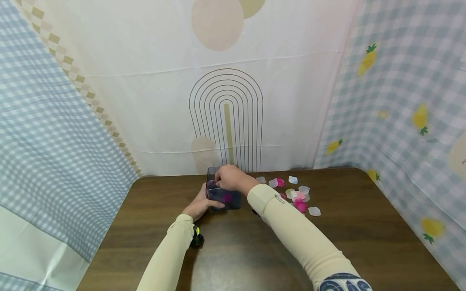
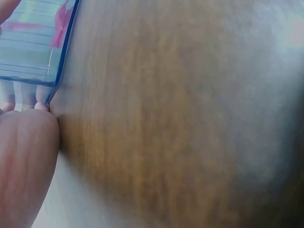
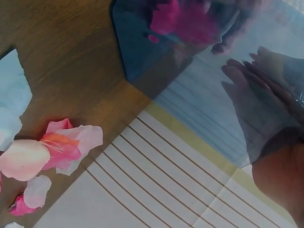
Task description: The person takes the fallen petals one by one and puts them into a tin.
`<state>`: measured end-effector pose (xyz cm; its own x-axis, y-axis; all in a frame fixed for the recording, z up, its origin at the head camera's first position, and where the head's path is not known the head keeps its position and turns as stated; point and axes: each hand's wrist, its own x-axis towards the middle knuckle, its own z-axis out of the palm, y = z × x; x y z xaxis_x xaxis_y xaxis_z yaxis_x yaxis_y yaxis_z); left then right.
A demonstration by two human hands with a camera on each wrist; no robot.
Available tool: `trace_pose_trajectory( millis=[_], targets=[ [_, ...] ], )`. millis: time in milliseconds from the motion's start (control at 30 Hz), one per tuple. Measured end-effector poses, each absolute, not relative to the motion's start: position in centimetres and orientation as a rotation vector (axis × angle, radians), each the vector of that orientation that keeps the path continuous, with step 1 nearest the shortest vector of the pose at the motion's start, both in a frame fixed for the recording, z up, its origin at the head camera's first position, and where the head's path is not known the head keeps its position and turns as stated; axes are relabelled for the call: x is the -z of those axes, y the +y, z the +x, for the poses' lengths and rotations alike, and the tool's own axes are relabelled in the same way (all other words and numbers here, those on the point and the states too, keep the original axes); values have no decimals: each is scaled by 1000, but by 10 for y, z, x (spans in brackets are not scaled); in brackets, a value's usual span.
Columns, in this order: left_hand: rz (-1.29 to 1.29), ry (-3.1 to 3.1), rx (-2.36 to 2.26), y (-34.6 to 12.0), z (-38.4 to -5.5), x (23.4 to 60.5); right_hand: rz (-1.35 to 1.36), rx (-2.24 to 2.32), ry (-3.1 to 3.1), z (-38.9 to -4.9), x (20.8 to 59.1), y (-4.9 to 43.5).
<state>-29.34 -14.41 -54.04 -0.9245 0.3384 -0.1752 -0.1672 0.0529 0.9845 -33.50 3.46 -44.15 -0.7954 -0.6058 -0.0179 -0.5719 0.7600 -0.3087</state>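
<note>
A see-through, blue-tinted plastic box [image 1: 233,202] stands near the back edge of the table. My left hand [image 1: 198,204] grips its left side, the thumb lying across the near side. Over the top of the box is my right hand [image 1: 231,178], its fingers bent down at the opening. Whether those fingertips hold anything is hidden. Pink petals [image 3: 166,16] show through the tinted plastic. In the left wrist view, part of a hand [image 2: 26,156] lies against the corner of the box [image 2: 61,71], with a pink petal [image 2: 61,23] behind its wall.
Loose pink, white and pale petals [image 1: 299,205] lie scattered on the brown wooden table [image 1: 346,242], right of the box. A patterned cloth backdrop [image 1: 164,121] hangs right behind the table's back edge. Checked cloths [image 1: 393,141] hang on both sides.
</note>
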Motion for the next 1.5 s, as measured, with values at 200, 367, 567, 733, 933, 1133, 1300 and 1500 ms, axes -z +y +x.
trace_pose_trajectory(
  millis=[200, 367, 567, 733, 933, 1133, 1300, 1500],
  targets=[
    [183, 2001, -1906, -145, -293, 540, -922, 426, 2830, -333, 440, 33],
    [179, 1994, -1907, -147, -293, 539, -932, 438, 2832, -332, 438, 31],
    [178, 1998, -1911, -148, -293, 538, -963, 580, 2824, -331, 436, 35],
    [141, 2032, -1919, -146, -293, 539, -963, 793, 2843, -321, 426, 54],
    [118, 2070, -1895, -144, -294, 544, -929, 879, 2944, -292, 409, 112],
    [100, 2083, -1884, -142, -295, 548, -885, 925, 3049, -260, 419, 174],
    [94, 2073, -1889, -141, -294, 548, -862, 956, 3106, -249, 437, 203],
    [107, 2087, -1889, -139, -295, 544, -946, 953, 3073, -250, 448, 210]
  ],
)
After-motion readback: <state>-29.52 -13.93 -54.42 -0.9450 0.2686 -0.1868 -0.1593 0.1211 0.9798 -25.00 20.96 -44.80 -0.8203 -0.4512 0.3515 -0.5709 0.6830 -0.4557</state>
